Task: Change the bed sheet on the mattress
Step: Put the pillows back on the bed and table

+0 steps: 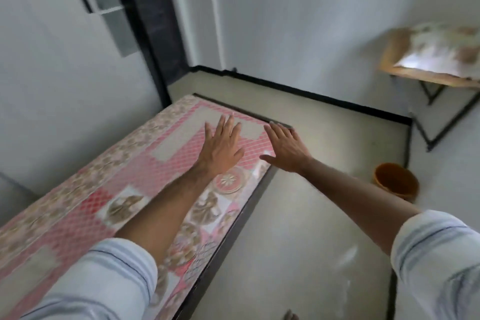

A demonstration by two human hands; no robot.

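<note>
A pink, red and beige patterned bed sheet [109, 184] covers the mattress, which runs from the lower left to the far corner. The dark bed frame edge [244, 218] shows along its right side. My left hand [223, 148] lies flat on the sheet near the far end, fingers straight and spread. My right hand [284, 149] lies flat at the sheet's right edge near the far corner, fingers straight, thumb pointing left. Neither hand grips anything.
A small wooden table [405, 75] with black metal legs stands at the right wall and carries a patterned pillow [441, 52]. An orange bucket [396, 182] sits on the grey floor [324, 215] right of the bed. White walls and a dark doorway [153, 28] lie beyond.
</note>
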